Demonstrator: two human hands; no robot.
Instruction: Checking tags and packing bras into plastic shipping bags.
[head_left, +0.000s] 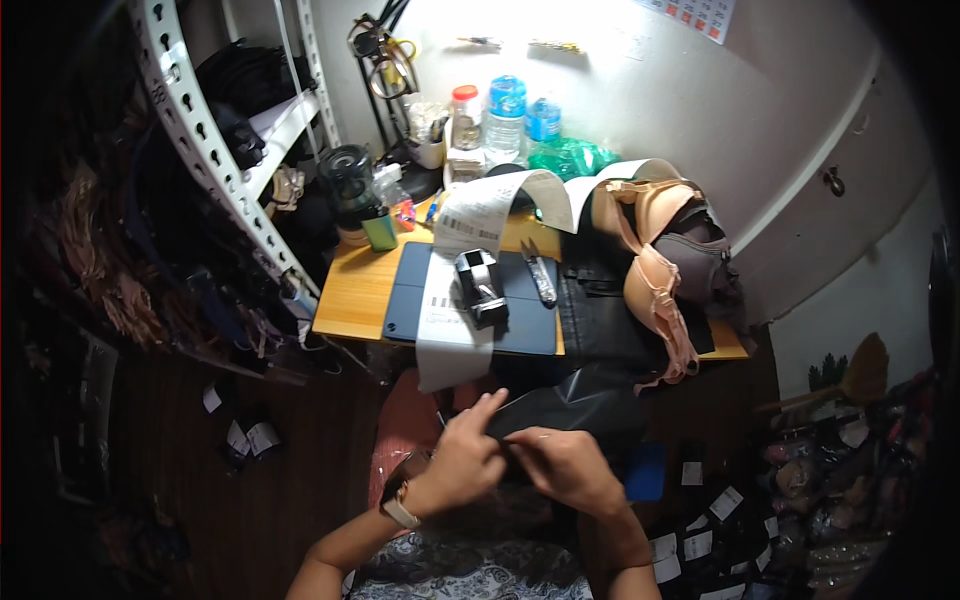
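Note:
A black plastic mailing bag (581, 397) spreads over my lap and up against the table edge. My right hand (574, 466) is at the bag's near side, thumb and forefinger pinched together on what appears to be its edge. Just left of it, my left hand (466, 459) stretches two fingers forward over the dark plastic; its thumb side is hidden, so its grip is unclear. A watch with a pale band (401, 510) circles the left wrist. Beside that wrist lies a dark brown item (409, 471) in clear wrapping, partly covered by my arm.
On the wooden table (352, 296) are a tape dispenser (481, 289), thread snips (538, 274), a curling label strip (457, 352) and bras (652, 277). Bottles (506, 120) line the wall. A metal shelf (217, 157) stands left. Labelled black parcels (697, 545) lie on the floor at right.

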